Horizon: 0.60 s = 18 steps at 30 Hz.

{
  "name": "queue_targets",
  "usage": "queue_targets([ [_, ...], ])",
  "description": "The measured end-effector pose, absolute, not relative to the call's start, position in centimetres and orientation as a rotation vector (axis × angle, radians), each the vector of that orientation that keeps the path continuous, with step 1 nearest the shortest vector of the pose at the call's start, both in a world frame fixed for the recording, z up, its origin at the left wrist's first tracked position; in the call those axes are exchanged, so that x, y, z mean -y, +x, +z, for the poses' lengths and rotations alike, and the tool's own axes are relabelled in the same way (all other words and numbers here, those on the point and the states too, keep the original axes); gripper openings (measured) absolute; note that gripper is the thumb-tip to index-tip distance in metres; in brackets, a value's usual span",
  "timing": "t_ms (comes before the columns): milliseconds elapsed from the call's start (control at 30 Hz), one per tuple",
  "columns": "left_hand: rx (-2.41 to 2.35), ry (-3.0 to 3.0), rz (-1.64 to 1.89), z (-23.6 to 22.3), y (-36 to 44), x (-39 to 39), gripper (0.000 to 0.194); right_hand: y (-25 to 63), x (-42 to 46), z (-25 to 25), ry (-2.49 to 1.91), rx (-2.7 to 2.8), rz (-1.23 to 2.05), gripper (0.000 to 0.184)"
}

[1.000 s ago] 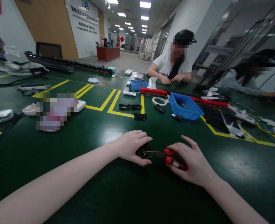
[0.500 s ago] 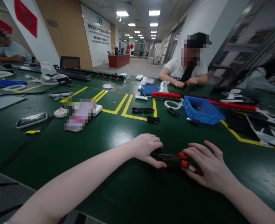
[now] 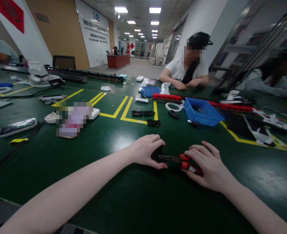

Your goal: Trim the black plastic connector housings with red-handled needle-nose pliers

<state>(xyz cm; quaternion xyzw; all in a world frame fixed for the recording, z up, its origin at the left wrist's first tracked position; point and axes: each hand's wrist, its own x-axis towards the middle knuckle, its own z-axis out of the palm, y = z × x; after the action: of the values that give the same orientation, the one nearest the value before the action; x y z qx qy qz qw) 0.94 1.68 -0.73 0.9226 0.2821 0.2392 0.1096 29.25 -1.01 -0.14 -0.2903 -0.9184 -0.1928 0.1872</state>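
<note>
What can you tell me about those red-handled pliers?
The pliers have slim, dark, metal-looking jaws and red-and-black handles, spread apart. The right hand holds the handles over the green table. The jaws point toward the left hand, their tips at the dark piece it holds; whether they clamp it is too dark to tell.

White ring (image 3: 166,106) beside blue bin (image 3: 203,120)

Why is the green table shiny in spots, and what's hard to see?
In the head view, the table has pale glare, probably from the ceiling lights; in that same head view, the black part in the left hand sinks into shadow, its shape unclear, the phone is mostly hidden by blocky squares, and the right edge looks stretched and soft.
</note>
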Motion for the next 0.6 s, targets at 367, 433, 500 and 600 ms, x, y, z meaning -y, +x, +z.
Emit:
queue_targets([
  [367,-0.766,2.750,0.558,-0.32,0.98,-1.55,0.069,29.17,1.51,0.49,-0.814,2.622,-0.407,0.034],
  [433,-0.759,2.753,0.524,-0.18,1.05,-1.47,0.064,29.15,1.52,0.58,-0.790,2.634,-0.384,0.036],
  [500,-0.750,2.757,0.501,-0.13,1.10,-1.45,0.061,29.13,1.54,0.61,-0.788,2.624,-0.382,0.036],
  [600,-0.746,2.762,0.462,-0.22,1.12,-1.51,0.061,29.04,1.60,0.58,-0.805,2.610,-0.357,0.036],
])
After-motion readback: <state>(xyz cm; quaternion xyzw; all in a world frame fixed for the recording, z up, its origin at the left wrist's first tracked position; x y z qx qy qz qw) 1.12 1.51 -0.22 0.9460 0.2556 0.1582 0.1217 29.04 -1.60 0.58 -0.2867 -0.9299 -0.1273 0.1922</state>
